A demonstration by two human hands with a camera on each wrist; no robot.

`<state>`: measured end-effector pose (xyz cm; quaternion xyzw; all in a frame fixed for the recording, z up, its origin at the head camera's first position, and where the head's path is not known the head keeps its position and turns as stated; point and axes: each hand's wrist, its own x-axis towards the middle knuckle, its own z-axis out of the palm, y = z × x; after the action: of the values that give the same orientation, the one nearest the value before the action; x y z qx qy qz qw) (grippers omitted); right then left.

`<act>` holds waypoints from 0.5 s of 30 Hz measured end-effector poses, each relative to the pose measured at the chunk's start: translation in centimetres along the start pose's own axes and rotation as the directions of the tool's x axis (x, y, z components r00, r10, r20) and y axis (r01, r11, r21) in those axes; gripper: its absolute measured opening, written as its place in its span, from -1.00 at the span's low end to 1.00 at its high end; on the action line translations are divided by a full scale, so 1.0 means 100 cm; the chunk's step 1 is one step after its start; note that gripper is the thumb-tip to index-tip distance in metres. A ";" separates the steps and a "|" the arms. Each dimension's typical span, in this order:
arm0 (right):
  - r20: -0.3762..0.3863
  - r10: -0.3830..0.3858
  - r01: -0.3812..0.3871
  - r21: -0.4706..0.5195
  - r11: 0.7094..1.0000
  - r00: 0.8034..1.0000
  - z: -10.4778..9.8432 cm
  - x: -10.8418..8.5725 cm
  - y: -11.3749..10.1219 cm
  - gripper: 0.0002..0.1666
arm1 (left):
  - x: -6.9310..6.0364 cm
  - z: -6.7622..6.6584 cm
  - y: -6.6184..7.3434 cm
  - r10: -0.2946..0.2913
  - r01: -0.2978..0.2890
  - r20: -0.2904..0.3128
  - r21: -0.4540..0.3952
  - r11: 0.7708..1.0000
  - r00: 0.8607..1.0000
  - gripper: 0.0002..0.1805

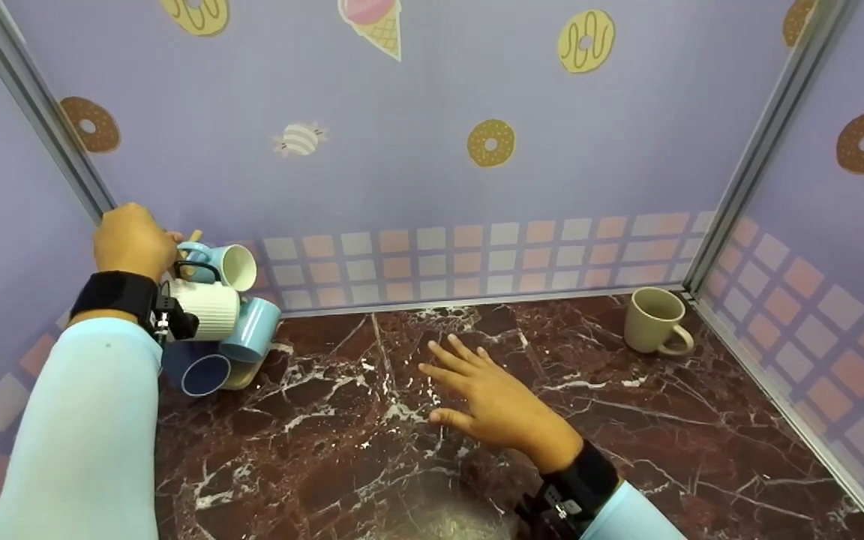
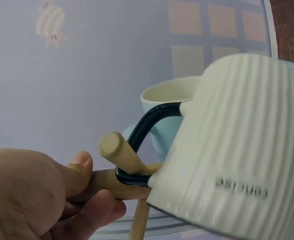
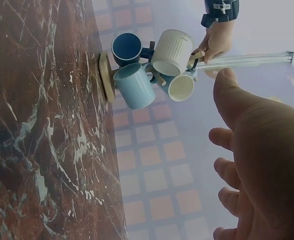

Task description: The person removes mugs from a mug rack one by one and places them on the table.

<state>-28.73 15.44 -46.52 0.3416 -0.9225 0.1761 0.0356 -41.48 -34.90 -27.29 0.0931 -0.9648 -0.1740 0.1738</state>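
Note:
At the left, my left hand (image 1: pixel 134 241) grips the top of a wooden mug rack's post (image 2: pixel 109 185), thumb and fingers round it. A white ribbed mug (image 2: pixel 232 150) hangs by its black handle on a peg just beside that hand. On the same rack are an upper light blue mug (image 1: pixel 239 267), a lower light blue mug (image 1: pixel 253 330) and a dark blue mug (image 1: pixel 205 375). Part of the rack's wooden base (image 3: pixel 106 77) shows below them. My right hand (image 1: pixel 503 409) is held over the table with fingers spread, holding nothing.
A beige mug (image 1: pixel 653 322) stands upright on the dark red marbled table (image 1: pixel 342 465) near the back right corner. Purple walls (image 1: pixel 417 97) with sweet-themed pictures enclose the back and both sides, with metal strips (image 1: pixel 769 142) at the corners.

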 end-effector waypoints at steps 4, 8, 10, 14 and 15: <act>-0.004 0.002 -0.002 0.001 1.000 1.000 -0.001 -0.001 0.000 -0.01 | 0.000 0.000 0.000 0.019 -0.019 -0.008 -0.005 1.000 1.000 -0.59; -0.003 -0.002 0.002 0.000 1.000 1.000 -0.001 -0.001 0.000 -0.02 | 0.000 0.001 -0.004 0.022 -0.023 -0.024 -0.011 1.000 0.999 -0.61; -0.002 -0.002 0.002 0.001 1.000 1.000 -0.001 -0.001 0.000 -0.02 | 0.001 0.001 -0.006 0.028 -0.029 -0.031 -0.004 1.000 0.999 -0.60; -0.005 -0.002 0.002 0.010 1.000 1.000 -0.002 -0.001 0.001 -0.02 | 0.001 0.001 -0.005 0.043 -0.043 -0.048 -0.001 0.999 0.998 -0.59; -0.007 -0.002 0.002 0.011 1.000 1.000 -0.002 -0.001 0.001 -0.02 | 0.001 0.001 -0.004 0.044 -0.044 -0.046 -0.004 0.999 0.998 -0.60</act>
<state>-28.76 15.65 -46.37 0.3420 -0.9211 0.1824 0.0368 -41.59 -35.27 -27.46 0.0752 -0.9619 -0.1704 0.2001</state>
